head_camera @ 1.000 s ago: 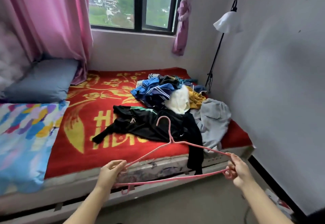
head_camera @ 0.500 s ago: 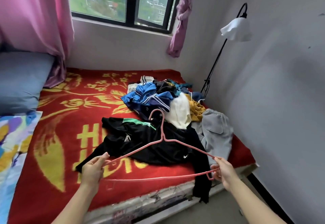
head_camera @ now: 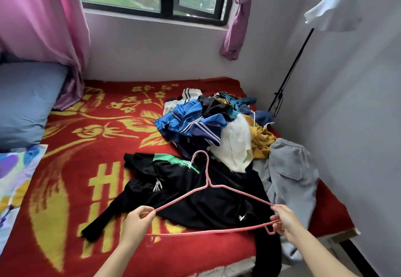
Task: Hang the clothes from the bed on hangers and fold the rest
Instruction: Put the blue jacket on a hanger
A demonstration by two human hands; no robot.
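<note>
A blue pillow is seen at nine o'clock on a bed spread with a red and gold blanket. At seven o'clock the left hand is shown with its grip narrowed to a pinch, thumb against fingers, on the left shoulder tip of a pink hanger. The hanger is held over a black jacket, which is spread near the bed's front edge at six o'clock; whether wire and cloth are touching cannot be told. One sleeve is trailed toward seven o'clock and part of the garment is hung over the edge. Toward one o'clock the remaining clothes are heaped: blue striped sportswear, a white garment, a mustard garment, with grey trousers laid at three o'clock beside the wall. At five o'clock the right hand is shown with its grip curled round the hanger's right end, by the notch. A floor lamp is stood at two o'clock.

The hanger is judged light, thin and springy, so a gentle hold is advised; for threading, it is better taken at the neck under the hook. The jacket is judged soft, limp and probably slick. It is best taken at the collar or shoulder seams, and a slide off the thin wire is to be guarded against.
</note>
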